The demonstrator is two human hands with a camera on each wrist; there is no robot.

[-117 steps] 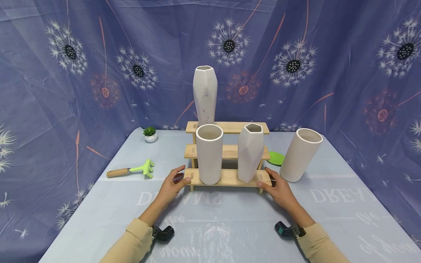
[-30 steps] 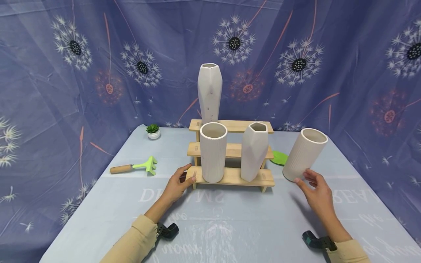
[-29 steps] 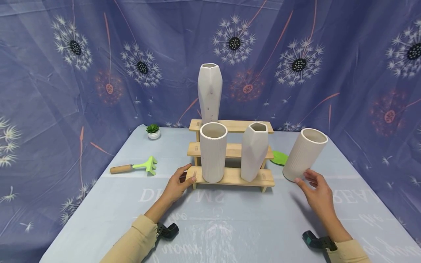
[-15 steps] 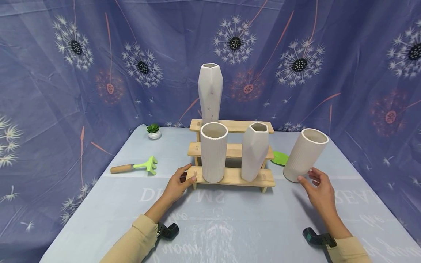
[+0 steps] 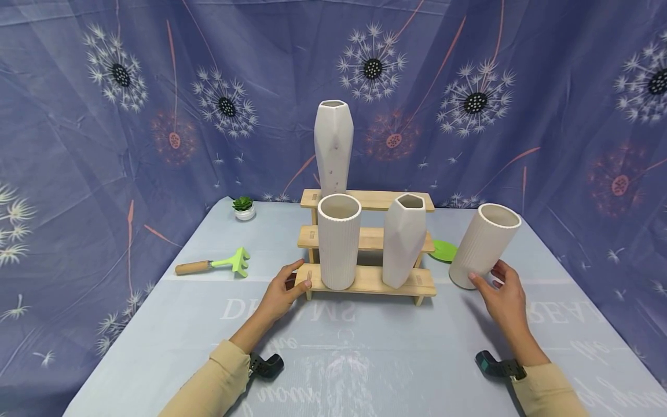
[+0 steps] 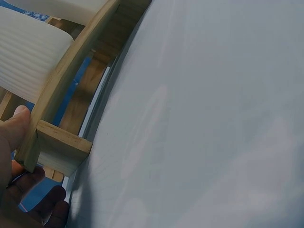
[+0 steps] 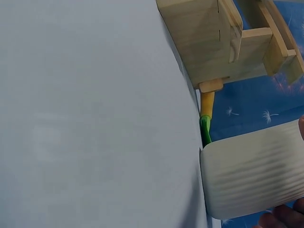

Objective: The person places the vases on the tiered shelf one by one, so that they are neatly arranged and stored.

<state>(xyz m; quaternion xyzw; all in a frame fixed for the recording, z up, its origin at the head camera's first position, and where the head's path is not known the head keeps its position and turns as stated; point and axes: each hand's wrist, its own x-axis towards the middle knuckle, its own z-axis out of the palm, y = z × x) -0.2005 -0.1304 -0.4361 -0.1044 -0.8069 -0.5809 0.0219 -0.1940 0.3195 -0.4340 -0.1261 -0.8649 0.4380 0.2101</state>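
My left hand (image 5: pixel 281 292) grips the left end of the lowest shelf of a wooden tiered stand (image 5: pixel 370 281), thumb on top and a finger beneath. My right hand (image 5: pixel 502 295) holds the lower part of a white ribbed vase (image 5: pixel 482 246) on the table, right of the stand. In the right wrist view the thumb and fingers lie on opposite sides of this vase (image 7: pixel 256 166). On the lowest shelf stand another ribbed cylindrical vase (image 5: pixel 339 249) and a white faceted vase (image 5: pixel 402 243). A taller faceted vase (image 5: pixel 333 147) rises from the top shelf; the front vase hides its surroundings below.
A small potted succulent (image 5: pixel 243 207) sits at the back left of the table. In front of it lies a green hand rake (image 5: pixel 237 262) with a wooden handle. A green tool head (image 5: pixel 443 251) shows between stand and right vase. A blue dandelion-print cloth (image 5: pixel 281 75) hangs behind.
My right hand has left the stand's right end and moved right to the ribbed vase, its thumb now higher on the front. My left hand keeps its place on the stand.
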